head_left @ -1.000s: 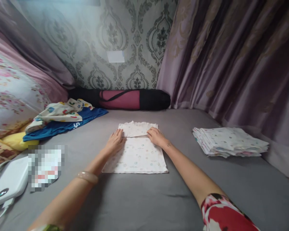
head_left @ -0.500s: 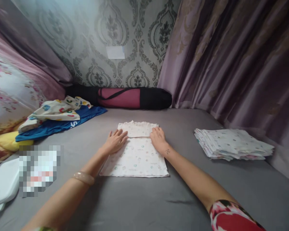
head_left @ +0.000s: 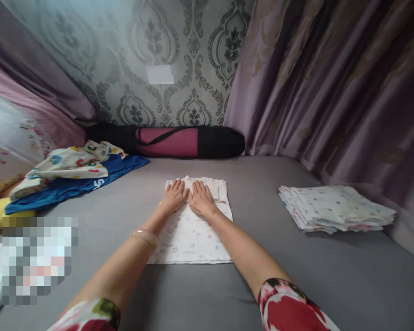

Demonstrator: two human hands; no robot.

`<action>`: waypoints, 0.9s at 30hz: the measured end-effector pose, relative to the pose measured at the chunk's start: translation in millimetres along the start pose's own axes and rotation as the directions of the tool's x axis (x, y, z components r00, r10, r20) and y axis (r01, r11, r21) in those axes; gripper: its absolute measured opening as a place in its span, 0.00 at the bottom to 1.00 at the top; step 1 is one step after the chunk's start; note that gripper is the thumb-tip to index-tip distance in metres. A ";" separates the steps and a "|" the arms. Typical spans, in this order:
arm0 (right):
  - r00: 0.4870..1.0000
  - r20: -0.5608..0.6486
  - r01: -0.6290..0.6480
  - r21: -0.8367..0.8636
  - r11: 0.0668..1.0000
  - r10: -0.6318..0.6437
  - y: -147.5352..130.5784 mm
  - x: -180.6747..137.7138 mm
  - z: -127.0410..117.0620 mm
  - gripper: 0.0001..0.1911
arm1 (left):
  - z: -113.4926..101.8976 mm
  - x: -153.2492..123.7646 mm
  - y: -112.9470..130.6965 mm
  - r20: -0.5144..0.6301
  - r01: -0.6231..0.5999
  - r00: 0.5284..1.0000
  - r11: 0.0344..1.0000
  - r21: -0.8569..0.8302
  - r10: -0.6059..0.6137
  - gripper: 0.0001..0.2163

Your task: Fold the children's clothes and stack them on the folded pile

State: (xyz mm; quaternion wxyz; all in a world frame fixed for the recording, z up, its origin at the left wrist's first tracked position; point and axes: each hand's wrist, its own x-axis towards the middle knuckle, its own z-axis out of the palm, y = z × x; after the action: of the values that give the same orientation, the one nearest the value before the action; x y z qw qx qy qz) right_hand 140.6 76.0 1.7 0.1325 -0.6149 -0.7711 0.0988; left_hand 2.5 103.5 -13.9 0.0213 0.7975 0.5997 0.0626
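Note:
A white cloth with a small print lies flat in front of me, its far part folded over on itself. My left hand rests palm down on the left of the folded part, fingers stretched out. Close beside it, my right hand lies flat on the same fold, its fingers extended and pointing away from me. Neither hand grips the cloth. Parts of the folded section are hidden under the palms.
A stack of folded printed cloths lies to the right. At the back, a black and maroon long bag rests against the wall. Blue clothing and a patterned garment lie left, near a blurred-out object on the grey sheet.
Both hands have moved inward, the right one more, from the cloth's side edges to its middle. The right fingers, earlier curled at the fold's edge, are now flat. The view has shifted slightly.

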 end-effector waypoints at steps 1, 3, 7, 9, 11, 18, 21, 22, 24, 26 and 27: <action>0.999 0.044 0.010 0.013 1.000 -0.010 3.6 0.9 -3.6 0.32 | -0.8 -0.1 -0.7 0.013 0.006 1.000 1.000 -0.010 -0.006 0.29; 0.992 0.123 0.031 0.030 0.999 -0.034 11.3 2.8 -11.4 0.32 | -5.0 0.1 -0.7 0.031 0.005 1.000 1.000 -0.015 -0.005 0.28; 0.999 0.038 0.006 -0.047 0.999 -0.004 23.4 2.1 -17.1 0.31 | -13.0 1.5 0.0 -0.004 -0.059 0.998 0.998 0.026 0.059 0.26; 0.999 -0.010 -0.033 -0.079 0.996 0.033 26.4 0.7 -15.3 0.32 | -13.4 1.7 -1.0 -0.026 -0.091 0.995 0.995 0.031 0.092 0.27; 0.999 0.014 -0.045 -0.080 0.996 0.046 28.4 1.0 -14.7 0.32 | -12.4 2.1 -3.0 -0.057 -0.149 0.987 0.988 0.043 0.152 0.26; 0.994 0.078 -0.074 -0.086 0.994 0.081 41.7 4.0 -20.5 0.34 | -3.4 12.3 -15.9 0.009 -0.254 0.967 0.967 -0.012 0.254 0.26; 0.997 0.027 -0.074 -0.082 0.994 0.076 45.8 2.5 -17.8 0.34 | 0.0 17.5 -20.4 0.055 -0.221 0.973 0.973 -0.072 0.225 0.27; 0.997 0.029 -0.070 -0.077 0.995 0.072 46.7 2.6 -17.9 0.34 | -0.4 18.2 -21.1 0.059 -0.225 0.971 0.971 -0.081 0.230 0.28; 0.995 0.071 -0.062 -0.048 0.997 0.066 49.4 3.2 -21.1 0.33 | -3.8 17.0 -21.8 0.066 -0.243 0.966 0.965 -0.100 0.250 0.28; 0.990 0.128 -0.053 0.004 0.999 0.052 54.5 2.8 -27.2 0.33 | -9.2 11.3 -23.0 0.049 -0.239 0.968 0.964 -0.121 0.246 0.28; 0.990 0.135 -0.042 0.022 0.999 0.039 58.1 1.6 -30.2 0.33 | -11.8 6.8 -24.3 0.032 -0.222 0.973 0.967 -0.126 0.228 0.29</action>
State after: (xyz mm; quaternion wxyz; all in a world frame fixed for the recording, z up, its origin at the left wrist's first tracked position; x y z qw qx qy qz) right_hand 203.6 90.2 12.1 0.0860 -0.6206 -0.7644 0.1522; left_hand -20.2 116.3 -4.4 0.0766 0.8588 0.4998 0.0824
